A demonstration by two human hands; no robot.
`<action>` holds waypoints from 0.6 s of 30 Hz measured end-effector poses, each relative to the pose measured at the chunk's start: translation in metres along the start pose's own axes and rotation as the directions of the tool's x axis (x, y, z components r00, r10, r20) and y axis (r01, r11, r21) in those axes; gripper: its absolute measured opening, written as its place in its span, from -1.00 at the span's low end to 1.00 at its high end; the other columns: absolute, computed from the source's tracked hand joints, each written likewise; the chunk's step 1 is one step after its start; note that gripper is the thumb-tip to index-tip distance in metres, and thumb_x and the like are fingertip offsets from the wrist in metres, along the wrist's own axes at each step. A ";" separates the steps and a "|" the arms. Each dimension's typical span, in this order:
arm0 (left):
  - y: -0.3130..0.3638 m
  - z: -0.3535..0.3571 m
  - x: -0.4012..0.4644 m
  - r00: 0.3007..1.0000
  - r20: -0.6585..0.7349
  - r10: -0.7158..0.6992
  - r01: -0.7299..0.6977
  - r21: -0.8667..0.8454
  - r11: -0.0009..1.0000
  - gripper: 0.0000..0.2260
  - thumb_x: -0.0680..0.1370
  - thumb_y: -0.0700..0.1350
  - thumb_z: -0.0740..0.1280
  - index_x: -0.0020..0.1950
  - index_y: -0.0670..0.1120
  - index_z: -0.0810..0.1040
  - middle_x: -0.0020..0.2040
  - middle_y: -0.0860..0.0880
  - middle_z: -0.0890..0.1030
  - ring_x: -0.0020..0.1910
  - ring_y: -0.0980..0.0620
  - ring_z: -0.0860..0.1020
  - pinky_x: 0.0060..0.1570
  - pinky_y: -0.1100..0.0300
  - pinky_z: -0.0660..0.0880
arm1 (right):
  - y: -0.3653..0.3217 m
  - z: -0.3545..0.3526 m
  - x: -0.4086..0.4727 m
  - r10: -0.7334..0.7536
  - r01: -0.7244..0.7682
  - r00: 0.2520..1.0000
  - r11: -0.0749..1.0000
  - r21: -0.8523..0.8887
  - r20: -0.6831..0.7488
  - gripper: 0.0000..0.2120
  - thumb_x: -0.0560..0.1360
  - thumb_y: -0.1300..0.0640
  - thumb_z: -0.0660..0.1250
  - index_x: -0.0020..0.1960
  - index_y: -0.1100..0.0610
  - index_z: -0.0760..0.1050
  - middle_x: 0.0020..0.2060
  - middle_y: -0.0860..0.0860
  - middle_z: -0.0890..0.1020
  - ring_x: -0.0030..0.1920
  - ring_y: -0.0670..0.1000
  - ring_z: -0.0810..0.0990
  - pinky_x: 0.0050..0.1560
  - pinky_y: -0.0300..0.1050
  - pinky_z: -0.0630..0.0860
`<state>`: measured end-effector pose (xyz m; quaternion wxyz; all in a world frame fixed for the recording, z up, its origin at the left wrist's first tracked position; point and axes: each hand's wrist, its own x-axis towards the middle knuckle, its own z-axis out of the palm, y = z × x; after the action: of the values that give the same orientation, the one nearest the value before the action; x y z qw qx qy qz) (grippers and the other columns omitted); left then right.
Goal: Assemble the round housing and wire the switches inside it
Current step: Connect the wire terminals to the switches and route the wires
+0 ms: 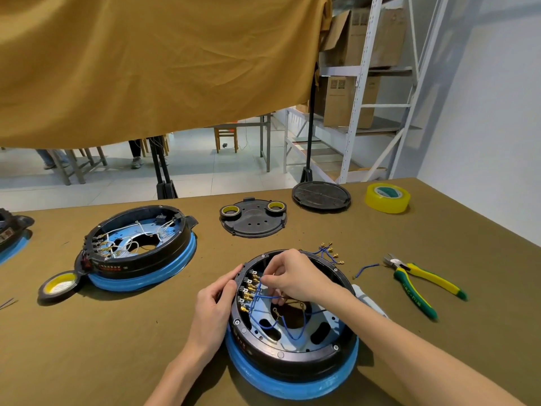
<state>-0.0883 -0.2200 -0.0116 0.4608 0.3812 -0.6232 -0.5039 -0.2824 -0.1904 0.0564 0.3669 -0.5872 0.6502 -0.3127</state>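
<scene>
The round housing (292, 364), black with a blue rim, lies open near the table's front edge. A row of switches (248, 291) with brass terminals lines its inner left wall, and blue wires (281, 326) loop across its metal floor. My left hand (216, 300) presses against the housing's outer left wall beside the switches. My right hand (295, 278) reaches inside and pinches a blue wire end at the upper terminals. Loose blue wires with brass lugs (329, 253) lie just behind the housing.
A second housing with white wiring (140, 247) sits to the left, a black tape roll (58, 285) beside it. Two black covers (254, 218) (321, 196), a yellow tape roll (387, 197) and yellow-green pliers (421, 282) lie behind and to the right.
</scene>
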 end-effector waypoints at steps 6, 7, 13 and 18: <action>0.005 0.001 0.010 1.000 0.001 -0.008 0.008 0.003 1.000 -0.75 0.68 -0.22 0.23 0.25 -0.01 0.63 0.05 0.19 0.72 0.05 0.16 0.67 -0.10 0.34 0.58 | 0.014 -0.035 -0.006 -0.221 0.160 0.901 0.969 -0.187 -0.373 -0.78 0.60 0.01 0.38 -0.19 0.04 0.64 -0.37 -0.04 0.69 -0.39 -0.09 0.66 -0.30 -0.06 0.65; 0.006 0.000 0.012 1.000 0.014 -0.012 0.012 0.008 1.000 -0.76 0.68 -0.20 0.24 0.25 -0.03 0.63 0.05 0.16 0.73 0.04 0.14 0.68 -0.12 0.32 0.59 | 0.018 -0.044 -0.001 -0.254 0.152 0.844 0.958 -0.244 -0.472 -0.76 0.60 0.01 0.37 -0.23 -0.01 0.62 -0.38 -0.09 0.67 -0.37 -0.12 0.64 -0.26 -0.07 0.63; 0.006 -0.001 0.012 0.996 0.086 0.005 -0.006 0.005 1.000 -0.65 0.54 0.04 0.30 0.29 -0.02 0.61 0.07 0.09 0.72 0.03 0.07 0.69 -0.12 0.23 0.63 | 0.071 -0.090 0.031 0.088 -0.288 0.841 0.909 -0.303 -0.534 -0.82 0.61 0.05 0.33 -0.01 0.12 0.66 -0.12 0.04 0.71 -0.07 0.10 0.67 0.00 0.03 0.63; 0.003 -0.001 0.014 0.997 0.082 0.015 -0.015 -0.004 1.000 -0.66 0.55 0.03 0.29 0.28 -0.03 0.62 0.09 0.09 0.73 0.05 0.08 0.69 -0.08 0.25 0.62 | 0.095 -0.092 0.044 0.173 -0.388 0.862 0.830 -0.401 -0.476 -0.80 0.52 0.09 0.43 0.01 0.23 0.65 -0.08 0.14 0.70 -0.07 0.17 0.67 -0.04 0.04 0.65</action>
<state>-0.0911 -0.2327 -0.0059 0.4392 0.3548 -0.6437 -0.5166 -0.4126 -0.2257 0.0212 0.1028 -0.4739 0.8514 -0.2001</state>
